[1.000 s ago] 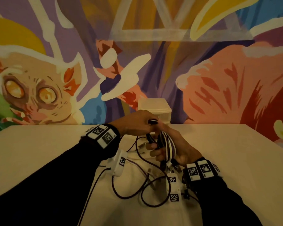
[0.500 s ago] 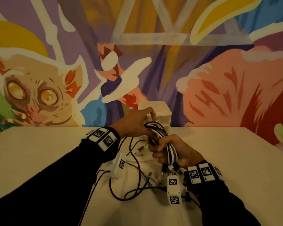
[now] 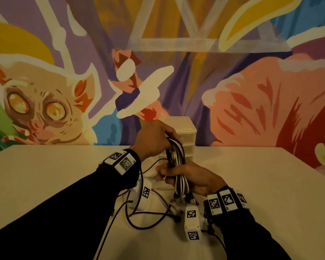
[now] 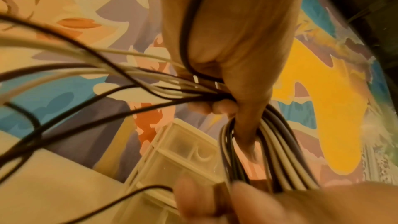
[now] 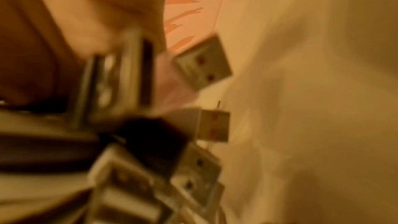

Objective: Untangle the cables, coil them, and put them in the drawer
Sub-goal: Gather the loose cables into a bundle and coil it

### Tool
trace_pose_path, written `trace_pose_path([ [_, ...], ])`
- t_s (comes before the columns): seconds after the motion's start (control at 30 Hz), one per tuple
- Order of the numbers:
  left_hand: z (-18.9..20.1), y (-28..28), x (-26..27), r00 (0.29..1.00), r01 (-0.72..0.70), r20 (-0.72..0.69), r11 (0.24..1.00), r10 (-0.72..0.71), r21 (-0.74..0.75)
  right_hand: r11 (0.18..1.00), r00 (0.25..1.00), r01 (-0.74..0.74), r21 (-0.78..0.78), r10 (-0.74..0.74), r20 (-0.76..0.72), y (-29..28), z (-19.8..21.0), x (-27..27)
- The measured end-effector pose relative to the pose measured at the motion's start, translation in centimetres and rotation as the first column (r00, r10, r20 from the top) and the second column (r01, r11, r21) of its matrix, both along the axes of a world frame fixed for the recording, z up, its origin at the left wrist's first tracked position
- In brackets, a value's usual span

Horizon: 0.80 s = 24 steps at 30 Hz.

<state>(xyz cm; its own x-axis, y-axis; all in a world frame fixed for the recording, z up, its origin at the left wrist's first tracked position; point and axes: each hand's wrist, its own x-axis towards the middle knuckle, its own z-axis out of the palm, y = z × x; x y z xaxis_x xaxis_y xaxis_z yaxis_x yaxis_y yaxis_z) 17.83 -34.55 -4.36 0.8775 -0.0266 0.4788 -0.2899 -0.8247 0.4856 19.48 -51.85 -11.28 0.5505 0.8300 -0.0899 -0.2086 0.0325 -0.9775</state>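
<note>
A bundle of black, white and purple cables (image 3: 176, 162) stands upright between my hands above the table. My right hand (image 3: 188, 178) grips the bundle's lower half, and several USB plugs (image 3: 184, 199) hang below the fist. They fill the blurred right wrist view as USB plugs (image 5: 204, 67). My left hand (image 3: 158, 139) curls its fingers over the loop at the bundle's top. In the left wrist view the left hand (image 4: 226, 105) holds the cables (image 4: 277, 151), with loose strands trailing left. A small white plastic drawer unit (image 3: 184, 136) stands closed just behind the hands.
Loose dark cable loops (image 3: 148, 218) lie on the beige table (image 3: 261, 184) under my wrists. A painted mural wall (image 3: 251, 91) rises right behind the drawer unit. Bare table surface spreads to the left and right of the hands.
My left hand has lifted the cable loop up and over, so the bundle stands taller. The loose cable on the table has been drawn in and its loops have shrunk.
</note>
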Motion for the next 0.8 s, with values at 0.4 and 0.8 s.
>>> trace_pose_path([
  [0.4,0.1,0.2,0.2,0.999,0.008,0.051,1.000,-0.008,-0.003,0.996,0.976,0.056,0.070,-0.069,0.204,-0.1,-0.3,0.1],
  [0.8,0.4,0.9,0.3,0.994,0.053,-0.090,0.995,-0.060,-0.083,0.971,0.926,-0.124,0.202,0.186,-0.329,1.1,0.4,0.2],
])
